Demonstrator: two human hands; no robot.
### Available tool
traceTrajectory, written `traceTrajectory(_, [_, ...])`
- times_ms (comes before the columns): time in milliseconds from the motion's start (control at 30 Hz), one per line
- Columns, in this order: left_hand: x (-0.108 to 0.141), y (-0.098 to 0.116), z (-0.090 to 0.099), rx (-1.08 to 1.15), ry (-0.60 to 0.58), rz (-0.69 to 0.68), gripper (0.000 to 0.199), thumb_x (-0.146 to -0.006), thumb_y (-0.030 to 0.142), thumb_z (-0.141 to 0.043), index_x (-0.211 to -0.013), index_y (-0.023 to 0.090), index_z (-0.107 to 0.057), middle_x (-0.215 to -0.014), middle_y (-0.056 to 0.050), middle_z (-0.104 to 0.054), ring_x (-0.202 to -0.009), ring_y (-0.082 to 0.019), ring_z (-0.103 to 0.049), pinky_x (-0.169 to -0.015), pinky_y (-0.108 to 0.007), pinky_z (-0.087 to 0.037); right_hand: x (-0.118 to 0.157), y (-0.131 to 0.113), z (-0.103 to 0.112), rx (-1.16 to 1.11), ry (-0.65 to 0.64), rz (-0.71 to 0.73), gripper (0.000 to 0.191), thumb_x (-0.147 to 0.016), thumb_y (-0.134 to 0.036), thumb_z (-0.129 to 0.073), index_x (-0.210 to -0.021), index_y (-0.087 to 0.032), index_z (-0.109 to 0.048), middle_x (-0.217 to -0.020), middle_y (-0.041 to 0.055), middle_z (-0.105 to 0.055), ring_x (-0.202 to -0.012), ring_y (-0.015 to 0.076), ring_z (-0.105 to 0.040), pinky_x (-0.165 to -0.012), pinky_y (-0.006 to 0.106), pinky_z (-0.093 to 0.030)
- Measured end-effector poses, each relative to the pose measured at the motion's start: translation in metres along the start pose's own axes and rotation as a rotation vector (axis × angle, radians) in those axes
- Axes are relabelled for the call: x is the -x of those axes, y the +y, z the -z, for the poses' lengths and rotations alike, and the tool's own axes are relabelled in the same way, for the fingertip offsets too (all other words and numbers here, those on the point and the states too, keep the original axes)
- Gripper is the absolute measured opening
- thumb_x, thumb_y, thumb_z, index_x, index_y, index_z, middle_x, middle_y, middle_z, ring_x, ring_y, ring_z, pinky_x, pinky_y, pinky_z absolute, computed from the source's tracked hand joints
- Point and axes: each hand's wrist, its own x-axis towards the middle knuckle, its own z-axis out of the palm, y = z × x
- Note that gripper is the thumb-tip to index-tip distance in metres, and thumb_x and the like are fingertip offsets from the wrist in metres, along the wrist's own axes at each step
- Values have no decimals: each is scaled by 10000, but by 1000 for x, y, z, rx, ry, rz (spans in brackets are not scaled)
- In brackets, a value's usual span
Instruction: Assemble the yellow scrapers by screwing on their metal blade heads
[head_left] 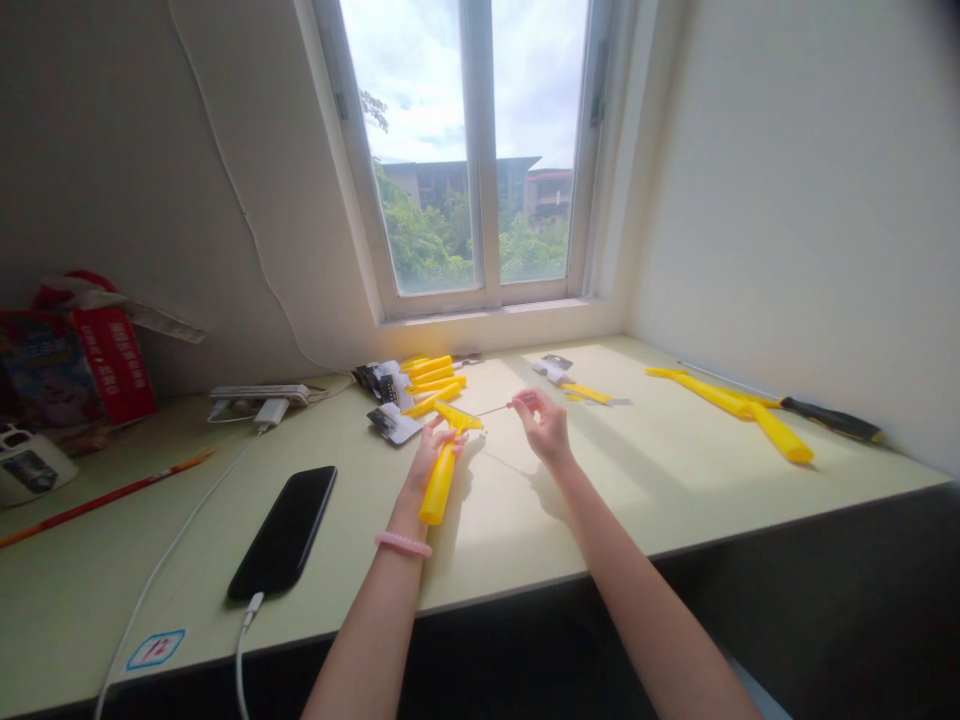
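My left hand (433, 452) is wrapped round a yellow scraper (441, 485), its handle pointing down toward me and its wide head at the top. Pinched in the fingers of my right hand (541, 422) is a thin rod (493, 410) with a reddish end, like a small screwdriver. The rod's far tip points left at the scraper's head; whether it touches is too small to tell. Small bits lie on the table just right of the head. Behind my left hand is a pile of yellow scrapers (435, 380) with dark and white packaging.
A black phone (283, 535) on a white cable lies at the left. Farther left are a power strip (259, 395), a red brush (112, 500) and a mug (34, 465). A packaged yellow tool (589, 393), a large yellow tool (720, 398) and a black-handled tool (829, 418) lie rightward.
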Motion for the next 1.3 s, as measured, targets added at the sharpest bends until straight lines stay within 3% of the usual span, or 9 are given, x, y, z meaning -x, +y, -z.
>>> traceTrajectory(800, [0,1,-1,-57,-16,-1,462,-745,0,-520,-1127,220,-381,-755,3,-556,-477,-51,-493,-448,-129,-402,1,2,-1,-3,-87,-8,167,-827,-341,-538,-767,-200,-604,-765,45,-691,-670,175,-617,-622,281,-457])
traceTrajectory(1000, [-1,-2,1,-78,-63,-18,509,-685,18,-595,-1102,239,-402,-785,3,-571,-519,-55,-511,-460,-129,-393,2,1,2,158,-15,-56,341,-799,-463,-571,-580,-209,-509,-543,-10,-563,-510,138,-503,-546,260,-386])
traceTrajectory(1067, [-2,-4,3,-97,-82,-16,529,-683,38,-614,-1123,243,-403,-796,0,-574,-526,-54,-510,-468,-133,-396,3,3,2,185,-18,-67,348,-826,-480,-523,-606,-213,-498,-560,-5,-560,-539,149,-515,-569,269,-393])
traceTrajectory(1200, [-4,-6,7,-158,-121,-7,555,-702,89,-620,-1185,250,-398,-803,-10,-570,-527,-63,-513,-465,-149,-404,2,7,-1,131,26,-35,315,-909,-443,-336,-821,-217,-536,-775,48,-625,-746,204,-578,-698,324,-444])
traceTrajectory(1300, [-3,-7,9,-164,-117,5,580,-688,103,-650,-1196,246,-410,-798,-10,-562,-528,-67,-512,-466,-159,-410,1,5,-2,80,43,14,292,-905,-407,-328,-827,-219,-537,-811,56,-621,-800,212,-581,-757,352,-453])
